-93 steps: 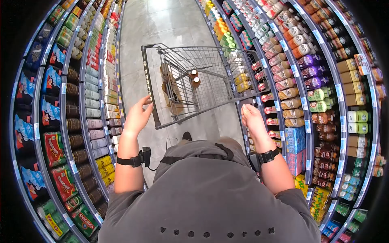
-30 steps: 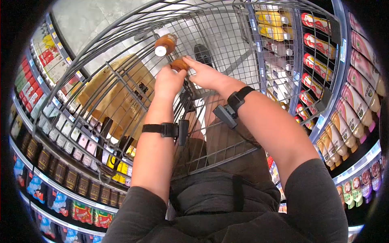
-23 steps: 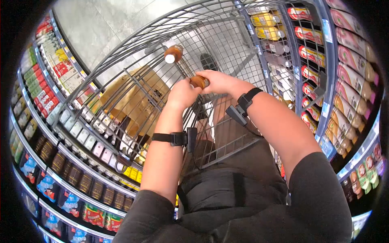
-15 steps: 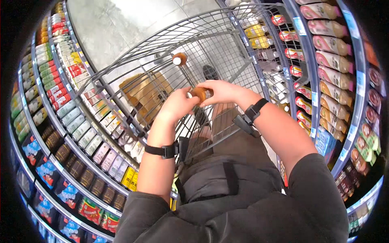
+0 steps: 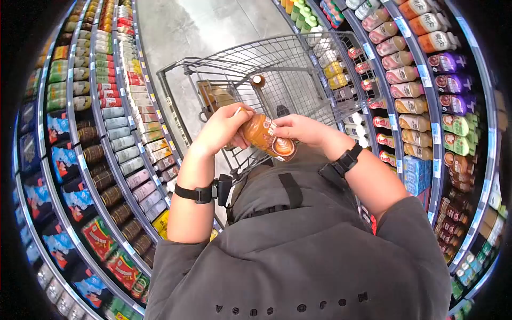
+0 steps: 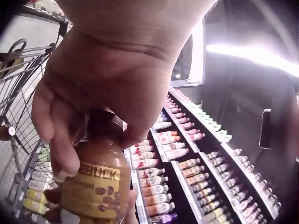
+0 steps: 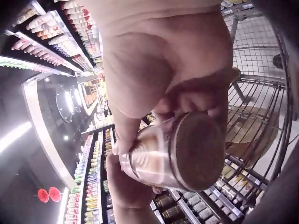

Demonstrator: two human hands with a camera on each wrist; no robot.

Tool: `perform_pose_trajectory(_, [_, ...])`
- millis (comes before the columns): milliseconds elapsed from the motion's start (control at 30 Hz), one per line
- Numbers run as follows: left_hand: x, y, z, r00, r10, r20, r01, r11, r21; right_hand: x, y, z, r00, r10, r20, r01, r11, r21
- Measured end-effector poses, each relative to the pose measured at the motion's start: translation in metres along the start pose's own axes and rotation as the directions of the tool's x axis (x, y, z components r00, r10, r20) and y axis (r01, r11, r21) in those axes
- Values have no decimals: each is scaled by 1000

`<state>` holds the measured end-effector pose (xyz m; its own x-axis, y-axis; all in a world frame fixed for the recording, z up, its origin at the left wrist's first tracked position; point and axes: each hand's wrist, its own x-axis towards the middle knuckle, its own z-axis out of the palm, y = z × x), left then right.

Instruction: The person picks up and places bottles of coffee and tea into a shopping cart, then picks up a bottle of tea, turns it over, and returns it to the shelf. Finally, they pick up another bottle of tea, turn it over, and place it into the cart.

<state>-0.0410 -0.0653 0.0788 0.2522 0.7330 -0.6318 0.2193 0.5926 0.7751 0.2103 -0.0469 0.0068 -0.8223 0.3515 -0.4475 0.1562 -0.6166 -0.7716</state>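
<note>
A bottle of brown coffee drink [image 5: 266, 137], its label showing latte art, is held tilted in front of the body. My left hand [image 5: 226, 128] grips it at the cap end; in the left wrist view the fingers and thumb surround the dark neck above a gold label [image 6: 100, 186]. My right hand [image 5: 305, 130] holds the other end, and the bottle's round base [image 7: 201, 151] faces the right wrist camera. Another brown bottle with a white cap [image 5: 258, 80] stands in the wire shopping cart [image 5: 234, 50] beyond the hands.
A brown paper bag [image 5: 214, 97] sits in the cart near its handle [image 5: 173, 114]. Shelves of cans and packs [image 5: 114, 136] line the left side. Shelves of bottled drinks [image 5: 405, 90] line the right, close to the cart. Grey floor [image 5: 186, 26] runs ahead.
Two bottles stood in the cart at first, with both hands empty. Both hands then took hold of one and have lifted it out of the cart toward the body, turning its label up.
</note>
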Motion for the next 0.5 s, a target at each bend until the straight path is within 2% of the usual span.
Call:
perform_pose_trajectory(33, [-11,1,-1,1000,24,-6,-24,1000,6,-10,-4,6,1000,0,22,0,1000,-27])
perform_pose_trajectory(67, [-20,2,-2,999,51,8,-51,999,-13,-17,3,5,994,91,68,-91,996,-4])
perform_pose_trajectory(200, [-53,-3,4,989,126,83,-125,992,-23,-54,4,46,989,85,121,-91,995,47])
perform_pose_trajectory(333, [-71,-16,20,966,203,158,-204,979,-11,-90,7,91,1000,4,-20,-5,998,-65])
perform_pose_trajectory(367, [-73,-19,24,959,236,156,-236,972,-19,-97,13,100,999,0,-42,-3,998,-68])
perform_pose_trajectory(433, [-77,-20,32,934,293,206,-305,952,28,-111,28,115,985,-100,-141,95,994,-46])
perform_pose_trajectory(500, [-87,-19,45,913,333,234,-351,935,41,-126,36,126,982,-80,-171,85,996,22])
